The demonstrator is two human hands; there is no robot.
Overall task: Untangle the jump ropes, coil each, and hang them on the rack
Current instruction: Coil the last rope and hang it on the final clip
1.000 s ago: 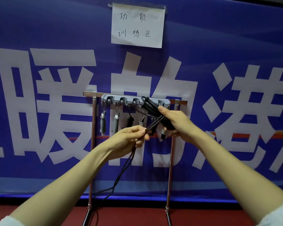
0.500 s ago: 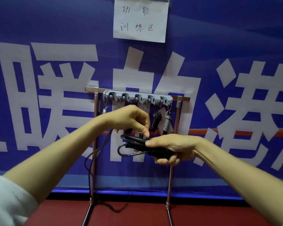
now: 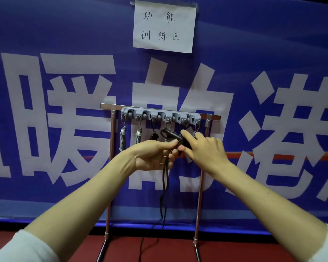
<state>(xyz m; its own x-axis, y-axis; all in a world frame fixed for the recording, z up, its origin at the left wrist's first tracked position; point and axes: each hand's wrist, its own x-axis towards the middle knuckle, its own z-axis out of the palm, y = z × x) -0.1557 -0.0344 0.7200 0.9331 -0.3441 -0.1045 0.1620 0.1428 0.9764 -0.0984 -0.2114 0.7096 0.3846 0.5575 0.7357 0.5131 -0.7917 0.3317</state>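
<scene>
Head view: black jump rope [image 3: 170, 134] held between both hands, just below the grey hook strip [image 3: 160, 114] of the rack [image 3: 108, 106].
Handles [image 3: 173, 136] slant from upper left down to lower right, in front of the strip's right-hand hooks; the loose cord [image 3: 164, 186] drops straight to the red floor [image 3: 159, 249], so coiling looks unfinished. Left hand [image 3: 151, 156] pinches the cord between thumb and fingers; right hand [image 3: 206, 148], nearer the hooks, curls round the handle end. Both forearms reach forward and converge.

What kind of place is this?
Probably a gym training area: the paper sign reads "functional training zone", a hook rack holds springs, and a black jump rope trails to the red floor.
</scene>
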